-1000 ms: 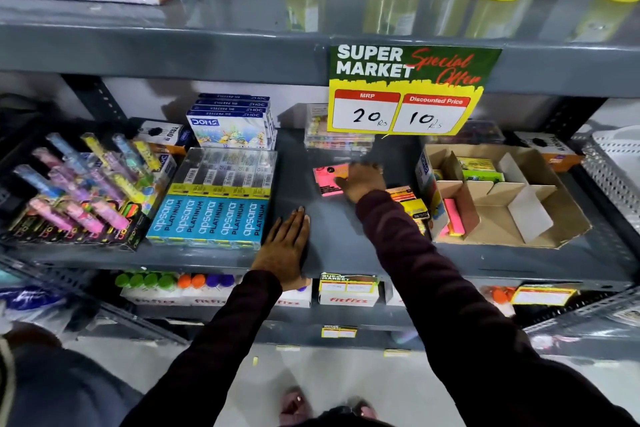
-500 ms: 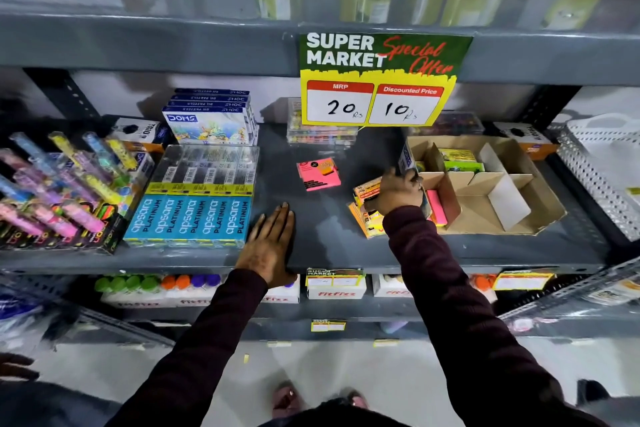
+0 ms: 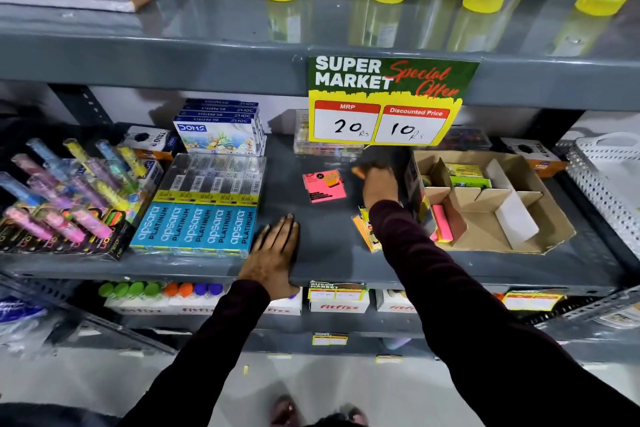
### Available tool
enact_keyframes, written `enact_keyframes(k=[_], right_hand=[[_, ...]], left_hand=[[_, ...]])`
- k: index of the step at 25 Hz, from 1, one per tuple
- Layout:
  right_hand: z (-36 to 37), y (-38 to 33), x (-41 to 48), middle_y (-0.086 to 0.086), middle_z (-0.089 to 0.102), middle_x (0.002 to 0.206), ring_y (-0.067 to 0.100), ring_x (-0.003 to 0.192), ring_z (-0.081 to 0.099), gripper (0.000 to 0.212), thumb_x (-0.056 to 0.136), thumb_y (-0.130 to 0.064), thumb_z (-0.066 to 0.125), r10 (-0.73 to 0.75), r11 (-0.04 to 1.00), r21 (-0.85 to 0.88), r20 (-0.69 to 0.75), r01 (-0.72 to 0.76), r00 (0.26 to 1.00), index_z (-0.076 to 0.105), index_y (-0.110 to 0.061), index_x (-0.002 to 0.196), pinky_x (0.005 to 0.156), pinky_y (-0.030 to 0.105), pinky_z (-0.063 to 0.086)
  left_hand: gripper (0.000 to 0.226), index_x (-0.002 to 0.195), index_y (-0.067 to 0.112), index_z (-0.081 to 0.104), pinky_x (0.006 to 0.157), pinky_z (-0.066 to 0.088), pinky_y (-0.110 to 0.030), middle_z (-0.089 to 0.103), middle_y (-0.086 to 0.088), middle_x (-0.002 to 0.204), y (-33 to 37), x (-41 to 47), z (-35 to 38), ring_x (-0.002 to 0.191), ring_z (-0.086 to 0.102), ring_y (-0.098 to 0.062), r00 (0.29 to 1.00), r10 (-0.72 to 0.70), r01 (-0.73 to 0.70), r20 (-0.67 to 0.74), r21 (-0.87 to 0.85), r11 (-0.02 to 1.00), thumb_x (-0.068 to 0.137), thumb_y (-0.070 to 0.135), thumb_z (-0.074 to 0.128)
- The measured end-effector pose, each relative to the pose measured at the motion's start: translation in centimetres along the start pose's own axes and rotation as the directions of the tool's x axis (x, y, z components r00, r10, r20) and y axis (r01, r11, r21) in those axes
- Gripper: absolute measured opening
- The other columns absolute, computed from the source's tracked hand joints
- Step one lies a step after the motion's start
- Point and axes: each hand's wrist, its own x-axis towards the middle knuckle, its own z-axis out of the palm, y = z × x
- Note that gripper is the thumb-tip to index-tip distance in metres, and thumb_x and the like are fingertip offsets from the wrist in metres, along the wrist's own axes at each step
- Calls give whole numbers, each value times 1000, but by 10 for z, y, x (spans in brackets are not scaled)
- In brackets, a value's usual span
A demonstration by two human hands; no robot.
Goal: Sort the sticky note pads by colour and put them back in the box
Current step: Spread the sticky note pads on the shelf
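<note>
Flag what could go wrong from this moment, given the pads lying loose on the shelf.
1. The right hand holds an orange pad beside the cardboard box; it could end up among the pink pads in the near compartment.
2. The sleeve passes over the loose stack near the shelf edge and might knock it off.
3. The pink pad lying alone could be overlooked.
</note>
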Motion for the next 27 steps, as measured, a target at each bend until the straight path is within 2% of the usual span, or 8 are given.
enact_keyframes(k=[2, 5, 7, 11, 16, 21, 25, 27], right_hand=[[8, -1, -2, 23, 67, 117, 34, 111, 63, 29, 93, 2, 44, 20, 1000, 12, 80, -21, 997, 66, 2, 111, 92, 38, 50], [-5, 4, -5, 24, 68, 115, 38, 110, 63, 27, 92, 0, 46, 72, 995, 61, 52, -75, 996, 67, 1, 109, 89, 40, 52], [-14, 19, -12, 24, 67, 116, 39, 111, 62, 24, 91, -10, 53, 137, 989, 55, 63, -140, 989, 65, 0, 110, 89, 40, 52], [-23, 37, -39, 20, 60, 127, 38, 120, 55, 50, 82, -28, 73, 202, 979, -22, 288, -204, 936, 55, -3, 121, 96, 39, 49], [-27, 33, -47, 23, 48, 136, 39, 126, 47, 54, 79, -21, 77, 207, 976, 14, 226, -216, 952, 52, -3, 123, 103, 40, 44], [-31, 12, -50, 17, 70, 109, 33, 106, 62, 20, 84, -11, 67, -22, 950, 311, 165, -31, 986, 69, -6, 104, 88, 34, 48], [-15, -14, -68, 18, 66, 110, 33, 104, 60, 40, 76, 14, 54, -294, 881, 364, -76, 301, 953, 67, -6, 108, 88, 34, 46], [3, -14, -80, 18, 64, 111, 34, 104, 57, 46, 68, 21, 49, -433, 853, 300, -53, 428, 900, 66, -3, 105, 88, 36, 46]], left_hand=[[120, 147, 7, 1, 120, 3, -43, 2, -13, 159, 0, 1, -1, 146, 4, -26, 1000, -1, 1, -2, 10, 1000, 60, 56, 69], [122, 146, 7, -3, 120, 1, -42, -1, -13, 159, 0, 2, 0, 146, 2, -26, 1000, -16, 15, 11, 66, 998, 62, 57, 71], [124, 146, 6, -4, 120, 2, -42, 0, -13, 159, 1, 1, 0, 146, 2, -26, 1000, -21, 20, 5, 94, 995, 62, 56, 72], [124, 146, 7, -3, 119, 2, -41, 0, -11, 159, 0, 0, 2, 146, 1, -25, 1000, -24, 24, -3, 83, 996, 61, 55, 74], [123, 146, 9, -6, 119, 1, -39, -3, -10, 160, 0, 0, 3, 146, 0, -24, 1000, -24, 24, -3, 91, 996, 63, 55, 72], [123, 144, 9, -13, 120, -3, -40, -9, -11, 159, -1, 2, 5, 146, -5, -24, 999, -31, 27, 41, 91, 995, 64, 57, 67], [121, 145, 8, -10, 120, -1, -42, -6, -12, 159, 0, 2, 4, 147, -2, -25, 999, -29, 26, 44, 82, 996, 64, 57, 66], [123, 146, 7, -3, 120, 4, -42, 2, -13, 159, 0, 1, 2, 146, 5, -26, 1000, -26, 25, 17, 68, 997, 61, 56, 71]])
